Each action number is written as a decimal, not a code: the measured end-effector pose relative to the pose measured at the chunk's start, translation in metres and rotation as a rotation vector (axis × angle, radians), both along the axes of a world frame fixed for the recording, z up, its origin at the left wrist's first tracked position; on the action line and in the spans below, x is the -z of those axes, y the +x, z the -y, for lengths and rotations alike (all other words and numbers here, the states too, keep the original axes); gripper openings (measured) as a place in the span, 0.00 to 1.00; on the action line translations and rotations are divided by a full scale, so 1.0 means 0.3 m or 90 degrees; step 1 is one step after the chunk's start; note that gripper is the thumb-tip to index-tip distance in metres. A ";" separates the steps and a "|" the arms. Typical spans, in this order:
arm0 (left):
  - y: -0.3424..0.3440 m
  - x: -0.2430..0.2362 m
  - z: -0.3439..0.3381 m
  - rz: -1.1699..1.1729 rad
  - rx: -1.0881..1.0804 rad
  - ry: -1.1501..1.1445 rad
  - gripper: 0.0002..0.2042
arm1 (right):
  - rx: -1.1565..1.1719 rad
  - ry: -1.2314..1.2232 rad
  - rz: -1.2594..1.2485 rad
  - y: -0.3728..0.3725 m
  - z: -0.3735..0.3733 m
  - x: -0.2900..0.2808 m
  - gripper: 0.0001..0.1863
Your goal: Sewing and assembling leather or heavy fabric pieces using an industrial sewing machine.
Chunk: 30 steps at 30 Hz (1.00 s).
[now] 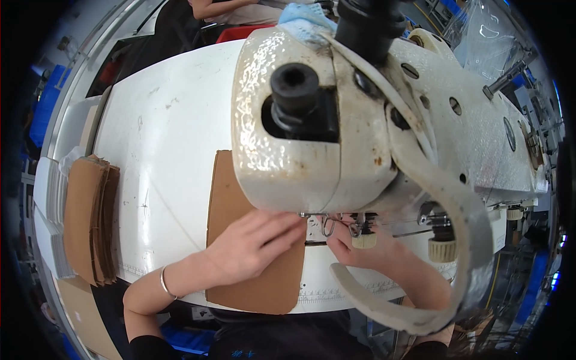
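Observation:
A flat brown panel (240,290), like leather or board, lies on the white table beside and partly under the head of a white sewing machine (288,174). My left hand (255,246) rests on it palm down, fingers stretched toward the needle area and their tips partly covered by the machine. Right of the needle area is my right hand (360,249), its fingers bent inward. The machine's parts hide much of those fingers, and whatever they hold cannot be made out.
A stack of similar brown panels (87,222) leans at the table's left edge, beside white sheets (51,198). A curved pale lever (384,309) arches around my right forearm. A blue cloth (306,23) lies on the machine top. Another person's arm (219,8) shows at the far side.

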State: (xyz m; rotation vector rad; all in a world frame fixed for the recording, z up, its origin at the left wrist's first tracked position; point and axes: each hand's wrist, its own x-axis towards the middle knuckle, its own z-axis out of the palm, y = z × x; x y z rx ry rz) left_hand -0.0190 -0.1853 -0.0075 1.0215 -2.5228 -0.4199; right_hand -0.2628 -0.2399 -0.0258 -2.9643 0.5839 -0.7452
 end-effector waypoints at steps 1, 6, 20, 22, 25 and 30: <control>-0.001 0.001 -0.030 -0.002 0.001 -0.002 0.19 | -0.018 0.058 0.062 -0.001 -0.002 -0.018 0.03; 0.014 0.012 -0.158 0.040 0.133 0.086 0.22 | -0.067 -0.092 -0.172 -0.028 -0.013 -0.024 0.12; 0.049 0.014 -0.020 -0.010 0.113 0.007 0.21 | -0.150 0.091 0.039 -0.018 -0.033 0.005 0.22; 0.055 0.012 0.012 -0.009 0.113 -0.025 0.21 | -0.123 0.083 0.039 -0.008 -0.027 0.022 0.22; 0.054 -0.016 0.053 -0.016 0.102 -0.004 0.21 | -0.065 0.101 0.033 -0.013 -0.026 0.053 0.24; 0.062 -0.030 0.091 -0.017 0.050 -0.006 0.24 | 0.018 0.009 -0.073 -0.001 -0.015 0.052 0.22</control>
